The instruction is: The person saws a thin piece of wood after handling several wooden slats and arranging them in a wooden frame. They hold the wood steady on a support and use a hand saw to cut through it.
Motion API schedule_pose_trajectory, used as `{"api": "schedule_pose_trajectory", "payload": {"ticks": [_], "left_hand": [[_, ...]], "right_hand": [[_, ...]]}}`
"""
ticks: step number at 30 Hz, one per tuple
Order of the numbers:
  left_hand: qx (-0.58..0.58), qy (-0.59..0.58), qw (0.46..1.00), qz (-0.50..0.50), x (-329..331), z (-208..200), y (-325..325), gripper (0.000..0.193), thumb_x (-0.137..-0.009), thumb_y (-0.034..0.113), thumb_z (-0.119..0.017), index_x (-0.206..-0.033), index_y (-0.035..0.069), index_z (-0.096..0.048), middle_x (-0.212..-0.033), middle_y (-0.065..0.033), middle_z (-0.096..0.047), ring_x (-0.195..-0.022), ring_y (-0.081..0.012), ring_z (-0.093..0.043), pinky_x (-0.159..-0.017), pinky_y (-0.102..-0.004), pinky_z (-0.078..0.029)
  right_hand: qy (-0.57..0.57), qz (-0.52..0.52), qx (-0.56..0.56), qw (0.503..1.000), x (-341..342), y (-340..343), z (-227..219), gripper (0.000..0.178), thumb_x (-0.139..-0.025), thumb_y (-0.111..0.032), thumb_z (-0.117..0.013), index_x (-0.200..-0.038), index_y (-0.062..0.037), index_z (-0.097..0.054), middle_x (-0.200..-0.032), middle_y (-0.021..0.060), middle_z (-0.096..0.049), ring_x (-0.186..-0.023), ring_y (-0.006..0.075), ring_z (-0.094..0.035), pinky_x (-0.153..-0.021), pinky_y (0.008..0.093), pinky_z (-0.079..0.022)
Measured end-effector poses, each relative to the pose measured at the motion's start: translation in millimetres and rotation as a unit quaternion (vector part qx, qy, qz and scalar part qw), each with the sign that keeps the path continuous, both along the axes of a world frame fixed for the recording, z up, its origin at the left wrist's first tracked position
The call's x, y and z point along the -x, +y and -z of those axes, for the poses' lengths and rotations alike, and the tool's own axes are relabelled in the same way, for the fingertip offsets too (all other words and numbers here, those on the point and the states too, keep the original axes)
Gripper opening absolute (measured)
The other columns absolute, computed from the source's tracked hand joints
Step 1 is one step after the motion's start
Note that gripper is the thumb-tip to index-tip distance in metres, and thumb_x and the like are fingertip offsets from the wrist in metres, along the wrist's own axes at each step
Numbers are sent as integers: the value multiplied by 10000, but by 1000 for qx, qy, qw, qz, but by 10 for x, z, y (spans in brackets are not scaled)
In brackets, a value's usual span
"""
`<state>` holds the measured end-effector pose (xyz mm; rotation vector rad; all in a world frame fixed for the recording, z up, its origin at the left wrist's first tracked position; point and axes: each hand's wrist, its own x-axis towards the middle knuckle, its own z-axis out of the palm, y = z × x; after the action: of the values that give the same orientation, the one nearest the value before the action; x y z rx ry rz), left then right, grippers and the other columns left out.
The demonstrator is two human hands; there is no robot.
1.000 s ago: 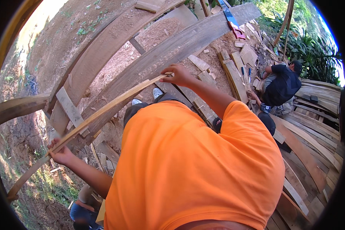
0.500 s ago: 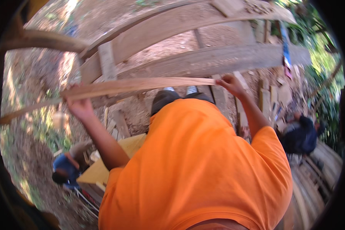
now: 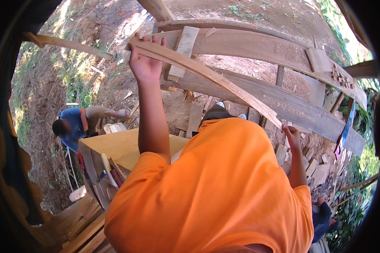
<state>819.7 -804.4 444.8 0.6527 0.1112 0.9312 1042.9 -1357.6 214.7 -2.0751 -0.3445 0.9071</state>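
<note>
Wooden strip [image 3: 211, 76] held slantwise between two hands — its far left end in the left hand [image 3: 146, 67], thumb and fingers closed about it, a short tip projecting leftward past the grip. Its near right end is pinched in the right hand [image 3: 292, 137]. The ungripped span — between both hands — crosses, in view, a short board [image 3: 188, 40] and a grey plank [image 3: 257, 89].

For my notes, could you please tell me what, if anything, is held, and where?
A wooden strip: the left hand holds it near one end, the right hand at the other.
</note>
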Motion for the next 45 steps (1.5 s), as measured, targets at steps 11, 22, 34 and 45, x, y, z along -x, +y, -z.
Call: {"api": "schedule_pose_trajectory", "payload": {"ticks": [11, 22, 34, 45], "left_hand": [[-23, 22, 991, 133, -673, 17, 224, 370, -984, 505, -552, -1070, 145, -549, -852, -50, -515, -808, -210, -516, -936, -442, -472], [-94, 113, 962, 229, -1404, -401, 446, 355, -1064, 411, -379, -1025, 120, -579, -819, -62, -504, -728, -232, -480, -881, -489, -468], [-104, 146, 970, 161, -1515, -551, 383, 243, -1041, 419, -420, -1061, 202, -527, -888, -66, -480, -721, -224, -426, -707, -407, -421], [-119, 171, 972, 106, -910, -493, 676, 367, -1031, 414, -427, -846, 98, -434, -771, -28, -459, -652, -194, -403, -618, -363, -386]], "right_hand": [[62, 37, 21, 997, 202, -364, -37, 590, -819, -644, -733, -865, -60, -803, -705, 35, -682, -715, 118, -605, -660, 320, -462], [108, 206, -93, 968, 1164, -179, 555, 521, -790, -578, -804, -789, -58, -768, -743, 37, -710, -707, 129, -643, -667, 309, -499], [116, 226, -87, 963, 1340, -13, 736, 507, -782, -572, -812, -775, -67, -765, -729, 28, -696, -705, 117, -619, -670, 296, -483], [105, 148, -33, 983, 1050, 230, 776, 640, -709, -751, -738, -870, -133, -782, -858, 59, -726, -914, 215, -661, -838, 477, -408]]}}
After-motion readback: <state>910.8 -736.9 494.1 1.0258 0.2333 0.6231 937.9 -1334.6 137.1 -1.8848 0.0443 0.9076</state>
